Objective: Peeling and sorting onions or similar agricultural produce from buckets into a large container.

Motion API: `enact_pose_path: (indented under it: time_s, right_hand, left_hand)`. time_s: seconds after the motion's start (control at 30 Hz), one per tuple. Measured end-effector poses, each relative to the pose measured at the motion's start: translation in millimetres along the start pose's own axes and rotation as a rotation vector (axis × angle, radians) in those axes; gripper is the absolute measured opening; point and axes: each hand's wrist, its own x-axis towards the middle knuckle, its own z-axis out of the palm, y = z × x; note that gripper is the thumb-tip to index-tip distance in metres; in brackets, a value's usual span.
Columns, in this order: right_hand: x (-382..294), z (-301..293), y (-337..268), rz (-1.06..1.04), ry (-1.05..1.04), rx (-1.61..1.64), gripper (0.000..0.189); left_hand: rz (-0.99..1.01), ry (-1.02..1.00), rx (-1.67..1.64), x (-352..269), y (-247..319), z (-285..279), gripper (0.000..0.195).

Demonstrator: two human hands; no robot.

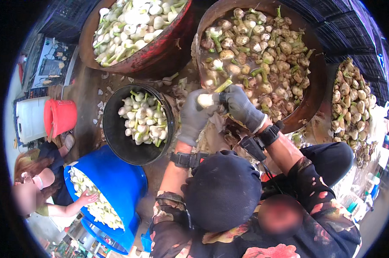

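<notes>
Both of my hands wear grey gloves and meet at the near rim of a large round tub (313, 106), where unpeeled garlic bulbs (241, 40) lie in murky water. My left hand (196, 113) is closed around a white garlic bulb (205, 100) with a green stem. Close beside it, my right hand (241, 103) has its fingers curled round a small dark object (222, 97) against the bulb; what that object is cannot be made out. Left of my hands stands a black bucket (112, 135) of white, cleaned garlic (146, 121).
A red tub (155, 54) heaped with white garlic stands at the upper left. A co-worker's hand (88, 198) reaches into a blue barrel (110, 174) of garlic. Unwashed garlic (352, 100) is piled at the right. A red bucket (63, 117) and black crates (346, 29) stand around.
</notes>
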Motion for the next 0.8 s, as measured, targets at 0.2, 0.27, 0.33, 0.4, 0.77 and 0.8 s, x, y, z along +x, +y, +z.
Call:
enact_pose_path:
  time_s: [0.2, 0.27, 0.33, 0.4, 0.77, 0.8]
  right_hand:
    - [1.1, -5.8, 15.0, -0.219, -0.022, -0.415, 0.008]
    - [3.7, -8.7, 21.9, -0.444, 0.056, -0.686, 0.008]
    - [5.1, -9.6, 19.7, -0.355, 0.056, -0.760, 0.014]
    - [5.2, -8.0, 15.9, -0.436, 0.041, -0.700, 0.016]
    - [-18.9, -7.6, -17.8, -0.664, -0.233, -0.616, 0.017]
    - [-19.0, -8.7, -16.3, -0.727, -0.224, -0.736, 0.017]
  left_hand:
    - [-0.401, -0.093, -0.582, 3.3, 0.9, -13.7, 0.033]
    - [-0.786, -0.180, -1.042, 7.1, -4.3, -17.0, 0.038]
    - [-0.804, -0.113, -0.998, 7.3, -6.7, -18.2, 0.038]
    - [-0.675, -0.079, -0.969, 5.1, -5.1, -17.4, 0.034]
    - [-0.481, -0.128, -0.485, 10.9, -6.5, -28.1, 0.051]
    - [-0.357, -0.060, -0.280, 12.1, -8.0, -27.7, 0.049]
